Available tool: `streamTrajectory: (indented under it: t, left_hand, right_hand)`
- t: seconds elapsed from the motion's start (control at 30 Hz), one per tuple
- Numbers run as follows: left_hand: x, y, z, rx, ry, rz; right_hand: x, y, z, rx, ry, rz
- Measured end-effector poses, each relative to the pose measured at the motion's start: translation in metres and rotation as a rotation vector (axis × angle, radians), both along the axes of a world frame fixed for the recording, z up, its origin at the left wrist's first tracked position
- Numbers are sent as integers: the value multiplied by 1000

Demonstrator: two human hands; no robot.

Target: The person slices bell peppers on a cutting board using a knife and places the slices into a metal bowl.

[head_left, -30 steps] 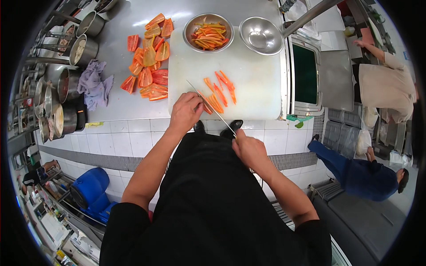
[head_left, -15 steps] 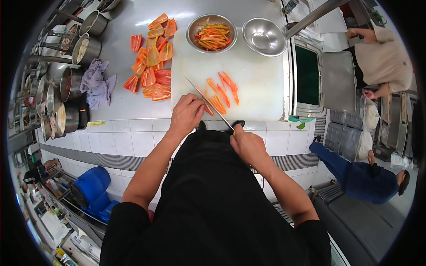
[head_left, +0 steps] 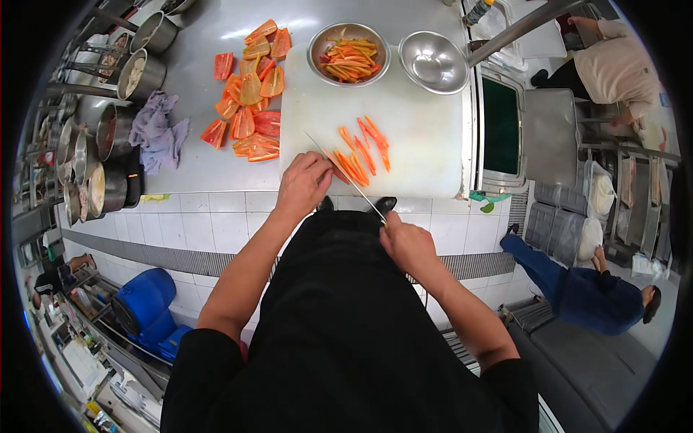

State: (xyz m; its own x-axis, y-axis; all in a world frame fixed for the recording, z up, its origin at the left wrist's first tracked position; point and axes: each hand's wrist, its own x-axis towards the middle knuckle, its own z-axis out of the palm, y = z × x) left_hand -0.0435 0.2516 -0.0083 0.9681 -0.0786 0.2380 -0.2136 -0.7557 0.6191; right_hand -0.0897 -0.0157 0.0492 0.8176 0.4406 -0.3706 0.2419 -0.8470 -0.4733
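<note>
My right hand (head_left: 409, 245) is closed round the handle of a long kitchen knife (head_left: 348, 177). Its thin blade slants up and left across the near edge of a white cutting board (head_left: 426, 144). Close beside the blade, my left hand (head_left: 304, 182) presses with curled fingertips on a piece of red-orange pepper, mostly hidden beneath them. Thin pepper strips (head_left: 351, 167) lie just right of the blade, and more loose strips (head_left: 375, 137) rest farther right on the board. Flattened pepper pieces (head_left: 249, 90) are heaped on the steel table left of the board.
A steel bowl of cut pepper strips (head_left: 350, 59) and a bare steel bowl (head_left: 433, 63) stand at the board's far side. A purple cloth (head_left: 156, 133) and several pots (head_left: 141, 78) are at the left. Two people (head_left: 613, 65) are off to the right.
My right hand has drawn slightly right and back with the knife. Strips beside the blade have shifted a little. My left hand stays nearly in place. The person at upper right has moved.
</note>
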Motion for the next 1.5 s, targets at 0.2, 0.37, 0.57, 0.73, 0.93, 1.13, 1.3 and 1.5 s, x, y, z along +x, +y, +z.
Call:
streamTrajectory:
  t: [0.2, 0.37, 0.57, 0.73, 0.93, 1.13, 1.3, 1.5]
  left_hand:
    - [-5, 3, -3, -15, -9, -5]
    - [-5, 1, 0, -32, 4, 14]
    - [-6, 0, -2, -18, 3, 9]
    - [-11, 4, -7, -10, 0, 54]
    - [-14, -11, -9, -25, -79, 101]
    - [-25, 3, 6, -147, -71, 123]
    - [-11, 90, -7, -269, 9, 868]
    - [19, 208, -28, 408, -362, 938]
  right_hand:
    - [21, 5, 33, 3, 16, 103]
    - [-11, -23, 31, -51, 109, 65]
    - [19, 8, 8, 75, -29, 38]
    - [0, -15, 46, -46, 97, 114]
    - [5, 10, -4, 1, 53, 20]
    - [27, 19, -5, 67, 31, -64]
    - [18, 3, 9, 66, 139, -83]
    - [4, 4, 9, 101, 265, 36]
